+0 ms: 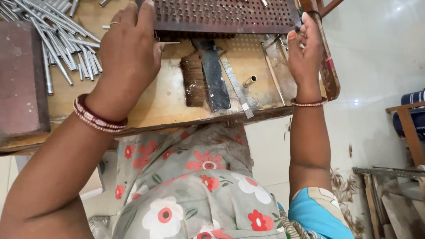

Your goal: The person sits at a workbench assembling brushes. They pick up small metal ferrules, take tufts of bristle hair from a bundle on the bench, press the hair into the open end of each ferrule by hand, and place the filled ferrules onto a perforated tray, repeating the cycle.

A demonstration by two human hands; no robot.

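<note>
- The left hand rests on the near left corner of a dark brown board full of little holes. Its fingers lie close together and flat on the board's edge, and the thumb side touches a thin metal pin that sticks out to the right.
- The right hand holds the right end of the same board. Its fingers curl over the far edge and the thumb is on the near side, so the hand is clamped on the board.
- The holey board sits at the far side of a wooden table, between the two hands.
- Just near the board lies a flat brush with brown bristles, and a dark flat bar lies on top of it.
- A thin metal strip lies slanted just right of the dark bar.
- A small brass tube lies right of the strip.
- A pile of shiny metal rods lies on the far left of the table.
- A brown block sits at the left edge, touching some rods.
- Red and white bangles are on the left wrist, and a thin bangle is on the right wrist.
- A flowered cloth covers the person's lap, near the table's front edge.
</note>
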